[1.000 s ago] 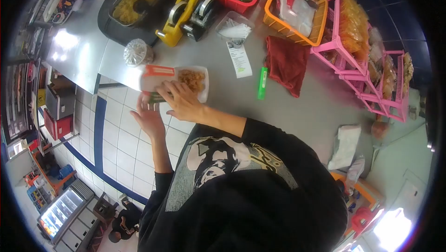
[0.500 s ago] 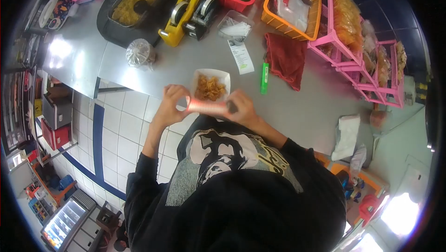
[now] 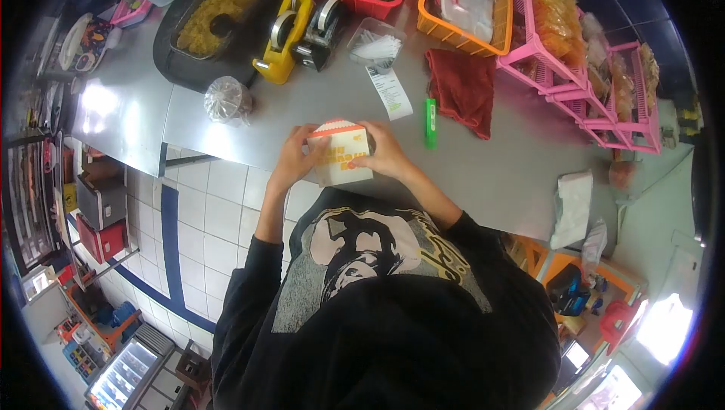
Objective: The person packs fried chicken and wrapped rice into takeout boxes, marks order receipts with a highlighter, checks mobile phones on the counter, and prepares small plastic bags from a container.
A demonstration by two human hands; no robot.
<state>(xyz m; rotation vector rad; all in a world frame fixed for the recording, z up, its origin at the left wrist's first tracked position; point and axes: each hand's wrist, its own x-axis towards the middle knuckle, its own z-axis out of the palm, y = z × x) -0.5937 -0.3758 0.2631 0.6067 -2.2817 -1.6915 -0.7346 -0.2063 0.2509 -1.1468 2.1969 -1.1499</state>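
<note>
A small cream paper food box [image 3: 346, 172] with orange and yellow lettering is between my hands at the near edge of the metal table [image 3: 279, 119]. Its printed lid lies over the top, with a red-and-white scalloped edge at the far side, and the food inside is hidden. My left hand [image 3: 296, 159] grips the box's left side, fingers curled round the far corner. On the opposite side my right hand [image 3: 387, 152] holds it, thumb laid across the printed face.
Beyond the box stand a plastic-wrapped cup [image 3: 226, 99], a yellow tape dispenser [image 3: 283, 51] and a black one [image 3: 323, 36]. Rightward lie a receipt [image 3: 390, 94], a green box cutter [image 3: 430, 124], a dark red cloth [image 3: 462, 93], an orange basket [image 3: 468, 38] and a pink rack [image 3: 563, 85].
The box was open half a second ago, showing fried pieces, while both hands held its flap at the near side. Now the lid is over the food and my hands are closer together.
</note>
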